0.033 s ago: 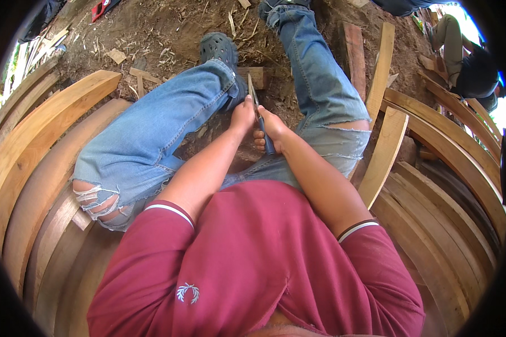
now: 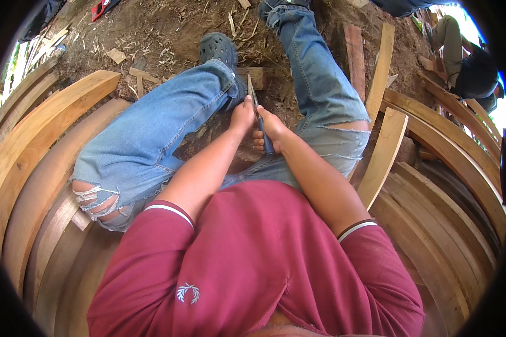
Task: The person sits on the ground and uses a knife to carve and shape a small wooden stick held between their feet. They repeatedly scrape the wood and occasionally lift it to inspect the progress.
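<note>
Between my knees, my right hand (image 2: 271, 128) is wrapped round the blue handle (image 2: 266, 137) of a hand tool. Its narrow pointed metal blade (image 2: 252, 90) points away from me, toward the ground. My left hand (image 2: 242, 117) is closed beside the blade, its fingertips against the blade's left side. Whether a second slim piece lies along the blade is too small to tell. Just past the tip, a short wooden block (image 2: 257, 77) lies on the soil by my left shoe (image 2: 219, 50). My forearms rest near my thighs.
Curved wooden planks are stacked on my left (image 2: 67, 112) and on my right (image 2: 433, 135). One pale board (image 2: 383, 154) leans by my right knee. A red-handled tool (image 2: 101, 9) lies at the far left on soil strewn with wood chips. Another person (image 2: 472, 70) is at the far right.
</note>
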Tool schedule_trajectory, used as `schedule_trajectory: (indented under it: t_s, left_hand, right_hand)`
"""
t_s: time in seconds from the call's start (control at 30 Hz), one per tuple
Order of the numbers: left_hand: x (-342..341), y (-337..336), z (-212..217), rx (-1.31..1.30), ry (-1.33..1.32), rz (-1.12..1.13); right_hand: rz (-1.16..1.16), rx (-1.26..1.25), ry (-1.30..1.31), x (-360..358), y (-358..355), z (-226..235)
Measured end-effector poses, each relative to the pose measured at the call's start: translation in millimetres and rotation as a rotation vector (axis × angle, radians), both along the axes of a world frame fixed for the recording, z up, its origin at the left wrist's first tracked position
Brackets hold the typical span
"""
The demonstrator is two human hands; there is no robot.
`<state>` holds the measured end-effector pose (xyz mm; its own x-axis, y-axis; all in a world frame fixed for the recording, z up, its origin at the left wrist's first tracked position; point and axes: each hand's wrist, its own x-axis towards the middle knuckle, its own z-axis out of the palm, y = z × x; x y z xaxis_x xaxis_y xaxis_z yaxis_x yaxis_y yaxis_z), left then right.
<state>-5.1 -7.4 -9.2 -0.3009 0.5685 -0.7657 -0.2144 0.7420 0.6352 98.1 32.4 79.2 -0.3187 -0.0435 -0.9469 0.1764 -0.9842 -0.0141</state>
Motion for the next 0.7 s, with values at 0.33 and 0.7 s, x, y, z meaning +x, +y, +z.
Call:
schedule_trajectory:
  t_s: [0.33,0.7]
  left_hand:
    - [0,-2,2,0.009,0.061,-0.03]
    - [1,-1,7,0.014,0.031,-0.01]
  right_hand:
    - [0.028,0.053,-0.056,-7,7,-15]
    - [0.016,0.045,0.017,-2,7,-23]
